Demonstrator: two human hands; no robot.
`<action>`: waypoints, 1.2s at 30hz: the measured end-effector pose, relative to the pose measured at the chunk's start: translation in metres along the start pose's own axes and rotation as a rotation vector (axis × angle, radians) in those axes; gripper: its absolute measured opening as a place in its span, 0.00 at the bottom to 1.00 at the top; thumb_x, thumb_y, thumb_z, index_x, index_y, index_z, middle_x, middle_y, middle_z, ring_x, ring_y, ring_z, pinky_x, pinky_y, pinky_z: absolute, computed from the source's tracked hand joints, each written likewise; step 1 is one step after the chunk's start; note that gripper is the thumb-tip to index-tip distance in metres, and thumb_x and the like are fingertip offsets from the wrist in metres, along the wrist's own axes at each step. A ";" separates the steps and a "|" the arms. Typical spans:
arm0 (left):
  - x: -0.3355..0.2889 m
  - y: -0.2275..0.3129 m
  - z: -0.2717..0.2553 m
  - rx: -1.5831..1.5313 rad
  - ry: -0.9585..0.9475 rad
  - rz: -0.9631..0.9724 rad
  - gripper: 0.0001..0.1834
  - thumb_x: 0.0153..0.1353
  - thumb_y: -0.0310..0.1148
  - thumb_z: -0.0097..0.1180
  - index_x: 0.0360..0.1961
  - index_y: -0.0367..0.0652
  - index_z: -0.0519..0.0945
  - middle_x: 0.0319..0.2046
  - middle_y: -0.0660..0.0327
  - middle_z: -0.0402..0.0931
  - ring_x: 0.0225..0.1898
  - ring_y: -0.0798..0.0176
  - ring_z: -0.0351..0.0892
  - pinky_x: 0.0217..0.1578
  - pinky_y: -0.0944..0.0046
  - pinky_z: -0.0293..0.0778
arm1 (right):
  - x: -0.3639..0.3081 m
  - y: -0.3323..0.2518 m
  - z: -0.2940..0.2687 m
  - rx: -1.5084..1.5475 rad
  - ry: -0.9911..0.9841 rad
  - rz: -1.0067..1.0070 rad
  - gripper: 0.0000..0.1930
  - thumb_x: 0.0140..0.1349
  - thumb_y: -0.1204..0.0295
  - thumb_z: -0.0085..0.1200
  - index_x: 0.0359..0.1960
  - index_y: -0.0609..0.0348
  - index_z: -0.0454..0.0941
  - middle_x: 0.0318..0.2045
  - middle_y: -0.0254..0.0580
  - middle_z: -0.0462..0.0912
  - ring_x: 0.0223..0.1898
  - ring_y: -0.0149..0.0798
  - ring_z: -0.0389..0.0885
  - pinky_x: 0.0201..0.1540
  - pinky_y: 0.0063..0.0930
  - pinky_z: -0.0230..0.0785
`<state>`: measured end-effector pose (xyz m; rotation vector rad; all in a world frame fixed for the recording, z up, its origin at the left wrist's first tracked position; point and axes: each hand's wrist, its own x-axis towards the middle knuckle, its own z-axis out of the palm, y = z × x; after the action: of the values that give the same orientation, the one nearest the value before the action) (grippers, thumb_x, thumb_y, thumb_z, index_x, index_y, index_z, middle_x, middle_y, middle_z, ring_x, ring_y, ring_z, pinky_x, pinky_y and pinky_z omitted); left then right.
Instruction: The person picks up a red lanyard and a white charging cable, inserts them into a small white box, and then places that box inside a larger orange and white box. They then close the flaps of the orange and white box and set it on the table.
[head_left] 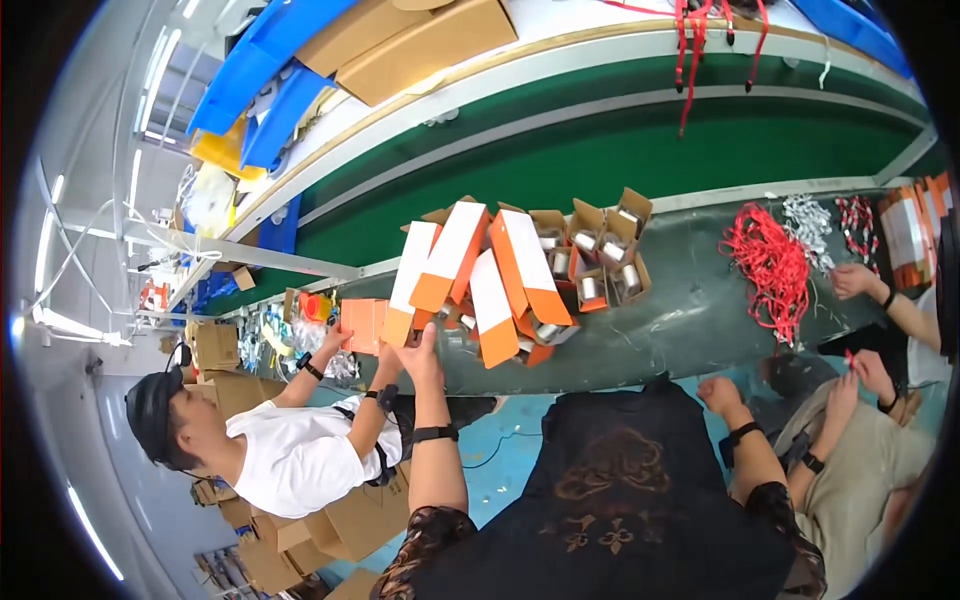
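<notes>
Orange-and-white boxes (487, 295) lie clustered. Left hand (416, 360) is at the leftmost's near end, grip indeterminable; right hand (719, 394), apart, is curled closed.

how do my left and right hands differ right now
The left hand is at the end of an orange-and-white box; the right hand is by the edge of the dark bench. The left hand's thumb is raised; the right hand's fingers are curled. Both wear dark wristbands.

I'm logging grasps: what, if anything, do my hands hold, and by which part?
The left hand is at the near end of the leftmost white-orange box; a grip cannot be confirmed. The right hand holds nothing visible.
</notes>
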<state>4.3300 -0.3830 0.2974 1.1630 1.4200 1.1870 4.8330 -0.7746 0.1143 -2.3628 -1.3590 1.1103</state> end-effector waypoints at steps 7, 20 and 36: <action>0.015 -0.001 0.055 -0.175 0.097 0.182 0.39 0.58 0.23 0.67 0.69 0.36 0.63 0.59 0.56 0.72 0.57 0.58 0.73 0.59 0.59 0.68 | 0.011 0.044 0.007 0.160 -0.091 0.246 0.12 0.57 0.61 0.57 0.31 0.54 0.85 0.35 0.55 0.85 0.41 0.60 0.82 0.45 0.51 0.75; 0.044 0.103 -0.024 0.231 0.410 0.694 0.39 0.56 0.32 0.72 0.65 0.32 0.66 0.59 0.47 0.72 0.52 0.53 0.76 0.50 0.55 0.79 | 0.002 -0.038 0.008 0.044 -0.020 0.177 0.11 0.57 0.62 0.56 0.32 0.55 0.84 0.33 0.54 0.85 0.38 0.59 0.83 0.41 0.53 0.74; -0.151 0.144 0.100 -0.238 -0.582 0.358 0.54 0.43 0.44 0.81 0.67 0.36 0.62 0.59 0.48 0.69 0.60 0.43 0.74 0.61 0.37 0.72 | -0.001 -0.134 -0.054 0.168 0.188 -0.220 0.11 0.63 0.67 0.56 0.44 0.52 0.83 0.41 0.47 0.84 0.46 0.52 0.84 0.46 0.50 0.76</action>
<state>4.4634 -0.5076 0.4399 1.4742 0.6340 1.0922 4.7815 -0.6903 0.2194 -2.0825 -1.3622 0.8805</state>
